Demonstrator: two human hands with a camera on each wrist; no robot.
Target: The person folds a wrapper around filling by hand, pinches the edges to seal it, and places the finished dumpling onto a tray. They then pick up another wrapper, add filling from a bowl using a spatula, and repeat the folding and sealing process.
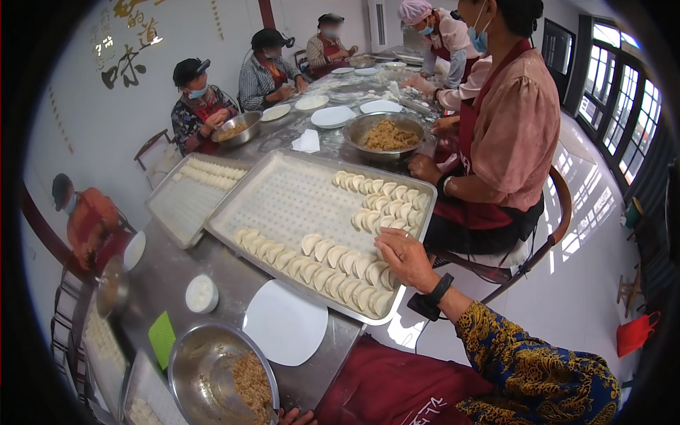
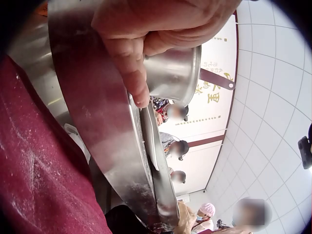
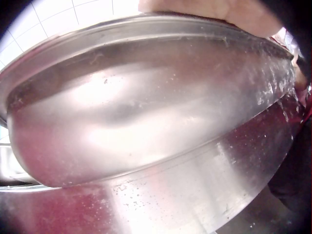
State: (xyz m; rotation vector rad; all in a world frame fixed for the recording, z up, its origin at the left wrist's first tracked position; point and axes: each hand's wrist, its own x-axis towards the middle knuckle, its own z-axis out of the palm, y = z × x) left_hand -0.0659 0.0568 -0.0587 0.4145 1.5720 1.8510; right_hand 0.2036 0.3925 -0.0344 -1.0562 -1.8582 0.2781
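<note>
In the head view, my right hand point(image 1: 405, 258) reaches over the right rim of a large metal tray point(image 1: 283, 205), its fingers extended among the dumplings point(image 1: 340, 262). The dumplings lie in rows along the tray's near side and far right. From the right wrist the tray's metal side point(image 3: 146, 102) fills the picture, with part of my right hand point(image 3: 209, 12) above the rim. My left hand point(image 2: 165, 24) rests at the table edge point(image 2: 117, 151), one finger on it, a steel bowl point(image 2: 173, 75) behind. That bowl point(image 1: 191, 368) holds filling point(image 1: 251, 382).
A white round board point(image 1: 285, 322), a small white bowl point(image 1: 202, 293) and a green scraper-like piece point(image 1: 162, 340) lie left of the tray. A second tray point(image 1: 188, 202) with dumplings adjoins it. A seated person point(image 1: 510, 127) is close on the right, beside another filling bowl point(image 1: 350, 134).
</note>
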